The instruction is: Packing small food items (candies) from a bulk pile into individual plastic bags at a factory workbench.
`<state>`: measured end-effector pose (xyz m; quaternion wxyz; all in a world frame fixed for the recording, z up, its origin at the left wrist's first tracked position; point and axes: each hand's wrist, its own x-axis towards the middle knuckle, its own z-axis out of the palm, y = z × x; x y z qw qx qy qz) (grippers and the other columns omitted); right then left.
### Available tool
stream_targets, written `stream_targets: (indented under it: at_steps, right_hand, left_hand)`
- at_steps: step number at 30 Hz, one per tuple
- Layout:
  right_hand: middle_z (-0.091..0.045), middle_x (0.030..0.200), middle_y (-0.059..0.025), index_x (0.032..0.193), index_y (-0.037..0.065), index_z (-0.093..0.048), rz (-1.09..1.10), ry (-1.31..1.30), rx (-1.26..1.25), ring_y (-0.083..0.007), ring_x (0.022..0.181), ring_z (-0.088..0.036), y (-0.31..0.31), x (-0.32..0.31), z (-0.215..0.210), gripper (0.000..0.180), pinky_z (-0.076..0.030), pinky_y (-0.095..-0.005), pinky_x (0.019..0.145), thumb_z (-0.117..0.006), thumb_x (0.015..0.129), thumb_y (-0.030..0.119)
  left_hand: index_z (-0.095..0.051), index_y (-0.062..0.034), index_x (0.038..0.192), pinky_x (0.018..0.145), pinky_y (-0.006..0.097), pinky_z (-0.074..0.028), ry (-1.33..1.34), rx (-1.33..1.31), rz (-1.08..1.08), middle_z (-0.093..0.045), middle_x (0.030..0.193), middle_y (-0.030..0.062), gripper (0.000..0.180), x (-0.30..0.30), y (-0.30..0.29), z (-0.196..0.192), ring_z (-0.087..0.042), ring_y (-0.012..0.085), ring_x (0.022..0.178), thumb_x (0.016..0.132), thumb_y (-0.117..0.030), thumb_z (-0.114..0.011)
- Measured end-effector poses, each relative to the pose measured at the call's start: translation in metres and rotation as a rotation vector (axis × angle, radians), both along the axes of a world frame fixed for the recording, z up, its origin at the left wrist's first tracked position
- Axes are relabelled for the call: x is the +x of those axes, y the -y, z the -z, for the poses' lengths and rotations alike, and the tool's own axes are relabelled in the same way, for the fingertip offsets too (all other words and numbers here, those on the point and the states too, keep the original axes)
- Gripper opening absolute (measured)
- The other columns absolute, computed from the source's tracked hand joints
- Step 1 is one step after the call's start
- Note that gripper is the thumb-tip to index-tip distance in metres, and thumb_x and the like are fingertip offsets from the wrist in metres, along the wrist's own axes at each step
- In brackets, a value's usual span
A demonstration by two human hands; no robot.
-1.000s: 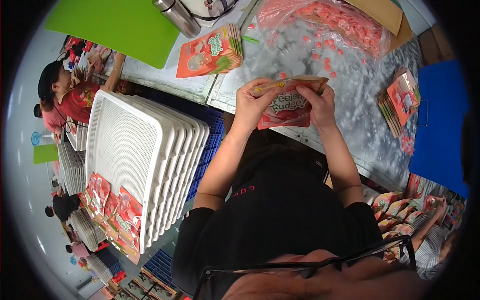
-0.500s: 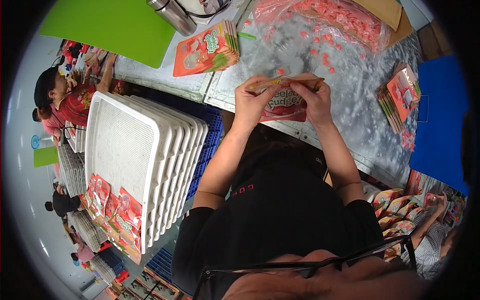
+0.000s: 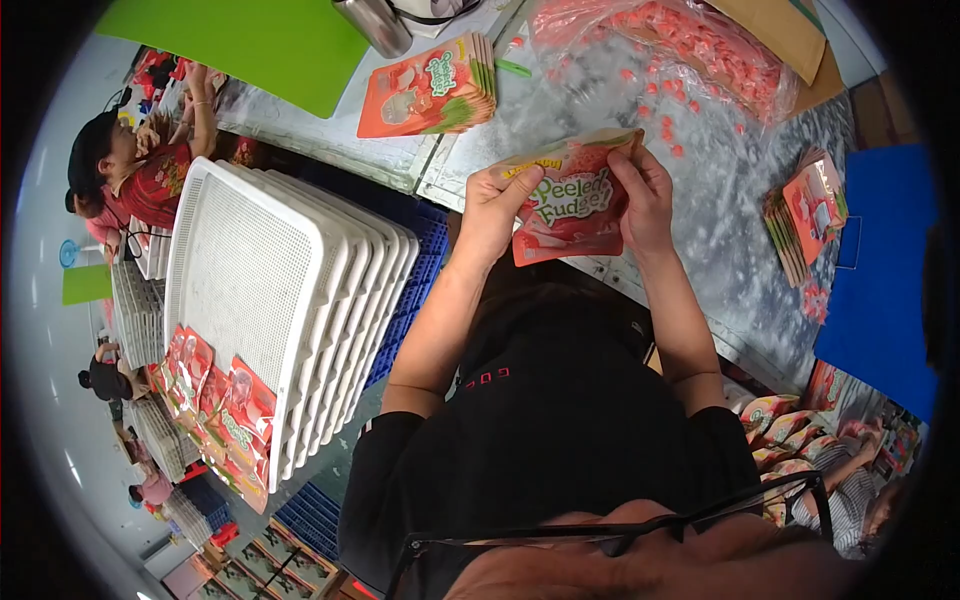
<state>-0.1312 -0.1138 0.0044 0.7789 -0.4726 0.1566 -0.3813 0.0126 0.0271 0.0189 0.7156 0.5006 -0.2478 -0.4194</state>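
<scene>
A red candy pouch (image 3: 572,212) hangs between my two hands over the near edge of the metal table, its printed front facing up. My left hand (image 3: 497,208) pinches its upper left side, thumb on the front. At the upper right corner, my right hand (image 3: 645,198) grips it, thumb on the front and fingers behind. Small wrapped pink-red candies (image 3: 668,100) lie scattered on the table beyond, beside a clear plastic bag (image 3: 740,75) full of them. A stack of flat pouches (image 3: 428,90) sits at the far left of my hands; another stack (image 3: 808,205) is to the right.
White perforated trays (image 3: 250,225) stand piled at my left, with several pouches (image 3: 225,410) on the top one. A green board (image 3: 250,45), a steel flask (image 3: 375,25) and a green strip (image 3: 513,68) are farther off. A blue panel (image 3: 885,270) borders the right. Co-workers (image 3: 140,190) are at left.
The pouch has come down and tilted so more of its front shows. My right hand has shifted to its upper right corner. The whole view has turned slightly.
</scene>
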Motion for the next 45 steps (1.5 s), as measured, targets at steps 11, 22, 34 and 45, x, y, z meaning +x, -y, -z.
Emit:
stream_targets:
  at_steps: [11, 22, 34, 45]
  right_hand:
    - [-0.068, 0.105, -0.0038, 0.111, -0.002, -0.063, -0.049, -0.104, -0.355, -0.01, 0.09, -0.062, -0.008, -0.006, -0.006, 0.019, -0.05, -0.0262, 0.082, -0.058, 0.099, 0.012]
    - [-0.069, 0.103, -0.0071, 0.108, -0.003, -0.063, 0.069, -0.019, -0.325, -0.0115, 0.09, -0.063, -0.015, -0.012, -0.01, 0.017, -0.05, -0.0265, 0.085, -0.056, 0.099, 0.01]
    - [-0.07, 0.098, -0.0061, 0.104, -0.005, -0.066, -0.046, -0.081, -0.231, -0.0117, 0.087, -0.064, -0.008, 0.004, -0.014, 0.017, -0.05, -0.0254, 0.081, -0.063, 0.094, 0.008]
    - [-0.072, 0.098, -0.0065, 0.105, -0.004, -0.066, -0.183, -0.148, -0.189, -0.0097, 0.086, -0.064, -0.003, 0.023, -0.018, 0.017, -0.053, -0.0252, 0.08, -0.068, 0.091, 0.005]
  left_hand:
    - [-0.069, 0.0031, 0.106, 0.076, 0.025, -0.053, 0.316, -0.071, -0.07, -0.072, 0.096, 0.0055, 0.028, -0.012, -0.007, -0.002, -0.064, 0.011, 0.082, 0.079, -0.001, -0.077]
    - [-0.063, 0.0034, 0.108, 0.081, 0.023, -0.053, 0.115, -0.296, -0.145, -0.067, 0.11, 0.0103, 0.023, -0.024, -0.022, -0.016, -0.064, 0.014, 0.103, 0.087, 0.004, -0.069]
    - [-0.067, 0.0025, 0.105, 0.065, 0.018, -0.046, 0.193, -0.127, -0.268, -0.068, 0.088, 0.0005, 0.017, -0.014, -0.013, -0.012, -0.057, 0.0036, 0.074, 0.088, 0.001, -0.069]
    - [-0.07, 0.0027, 0.102, 0.069, 0.018, -0.049, 0.203, -0.019, -0.167, -0.07, 0.091, 0.0024, 0.016, 0.001, 0.0, -0.01, -0.062, 0.0048, 0.08, 0.087, 0.004, -0.067]
